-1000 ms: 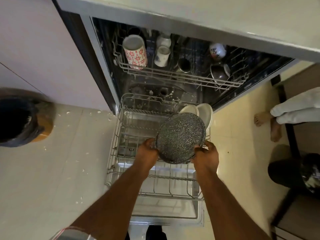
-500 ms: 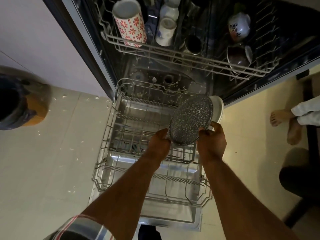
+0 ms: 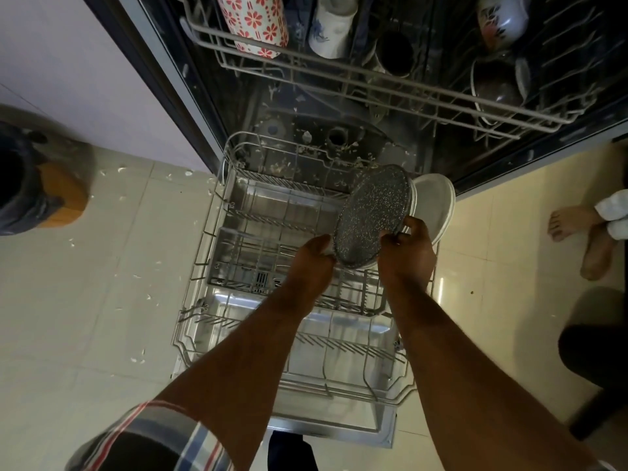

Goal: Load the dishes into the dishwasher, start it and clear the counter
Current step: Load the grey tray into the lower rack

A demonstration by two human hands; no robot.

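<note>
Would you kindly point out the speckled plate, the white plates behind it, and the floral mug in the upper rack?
speckled plate (image 3: 372,215): head view, centre of its grey speckled underside.
white plates (image 3: 436,202): head view, face of the rearmost plate.
floral mug (image 3: 253,20): head view, its red-flowered side wall.

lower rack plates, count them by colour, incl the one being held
speckled grey plate: 1
white plates: 2
total: 3
</note>
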